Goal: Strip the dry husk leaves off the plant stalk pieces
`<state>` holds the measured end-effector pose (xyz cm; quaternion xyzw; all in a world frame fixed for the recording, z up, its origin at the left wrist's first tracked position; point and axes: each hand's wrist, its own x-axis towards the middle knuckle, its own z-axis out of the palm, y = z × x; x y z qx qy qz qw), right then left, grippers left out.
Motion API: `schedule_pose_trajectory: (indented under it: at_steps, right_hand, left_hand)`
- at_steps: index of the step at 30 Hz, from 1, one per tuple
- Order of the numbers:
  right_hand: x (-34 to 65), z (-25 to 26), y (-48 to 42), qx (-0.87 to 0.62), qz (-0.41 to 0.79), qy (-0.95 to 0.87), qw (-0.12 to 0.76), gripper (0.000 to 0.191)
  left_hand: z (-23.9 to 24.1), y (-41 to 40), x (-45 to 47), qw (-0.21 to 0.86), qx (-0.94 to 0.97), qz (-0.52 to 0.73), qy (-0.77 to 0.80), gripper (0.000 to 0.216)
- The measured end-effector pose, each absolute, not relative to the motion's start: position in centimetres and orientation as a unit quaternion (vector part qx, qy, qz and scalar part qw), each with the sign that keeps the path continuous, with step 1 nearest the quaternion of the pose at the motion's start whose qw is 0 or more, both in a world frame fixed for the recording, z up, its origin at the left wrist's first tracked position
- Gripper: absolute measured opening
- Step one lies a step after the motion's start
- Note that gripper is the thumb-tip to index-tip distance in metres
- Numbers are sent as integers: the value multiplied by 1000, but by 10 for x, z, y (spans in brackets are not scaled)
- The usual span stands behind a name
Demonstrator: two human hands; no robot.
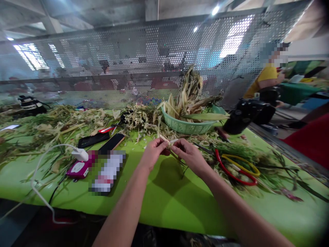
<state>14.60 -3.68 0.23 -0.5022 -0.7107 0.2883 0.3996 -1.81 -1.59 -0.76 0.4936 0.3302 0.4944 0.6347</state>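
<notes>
Over the middle of the green table (167, 202), my left hand (153, 151) and my right hand (187, 152) meet fingertip to fingertip. Both pinch a thin pale strip of husk (168, 140) that runs between them, a little above the cloth. A darker strand hangs down from my right fingers. Behind my hands stands a green plastic basket (185, 126) heaped with dry husks and leaves (190, 92).
Scissors with red and yellow handles (238, 168) lie to the right among plant scraps. To the left lie a pink device with a white charger plug (81, 161), two dark phones (102, 140) and a blurred packet. A perforated metal screen backs the table. A person in yellow sits at far right.
</notes>
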Motion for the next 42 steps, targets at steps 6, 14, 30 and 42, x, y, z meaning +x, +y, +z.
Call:
schedule_pose_trajectory:
  at_steps: [6, 14, 30, 42]
  right_hand:
    - [143, -5, -35, -502, 275, -723, 386, 30]
    - [139, 3, -40, -526, 150, -746, 380, 23]
    - [148, 3, -32, -496, 361, -655, 441, 36]
    - [159, -5, -27, -540, 230, -647, 487, 30]
  left_hand:
    - [-8, -18, -15, 643, 504, 476, 325, 32]
    - [-7, -20, -14, 669, 454, 479, 341, 31]
    - [-10, -19, -15, 627, 525, 455, 351, 33]
    - [-2, -27, -13, 608, 597, 420, 312, 31]
